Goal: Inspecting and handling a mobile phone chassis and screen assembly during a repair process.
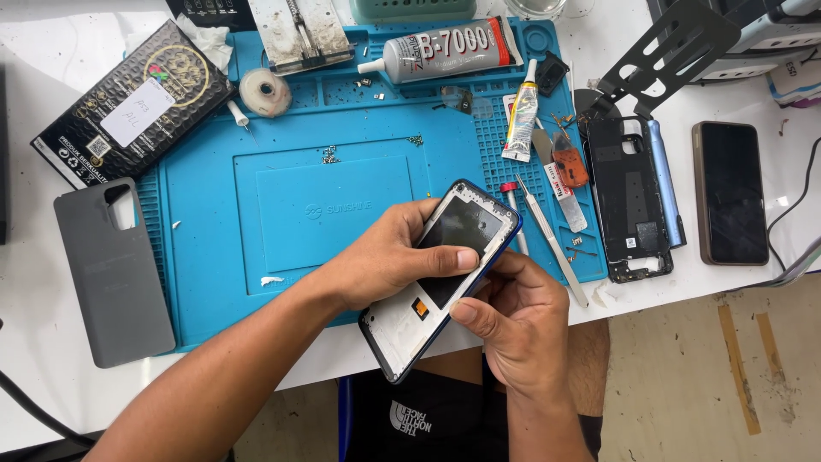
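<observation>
Two hands gripped our blue-edged phone frame (440, 278) over the blue silicone repair mat's (222, 257) front edge: left hand (385, 257) clamped across it, right hand (513, 329) pinching its side. A slip, we judged, risked dropping it floorward, scattering tiny loose screws (329, 155).

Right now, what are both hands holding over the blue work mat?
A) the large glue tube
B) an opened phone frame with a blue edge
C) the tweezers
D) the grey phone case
B: the left hand and right hand both grip the opened phone frame over the mat's front edge, while the grey case, glue tube and tweezers lie untouched.
</observation>
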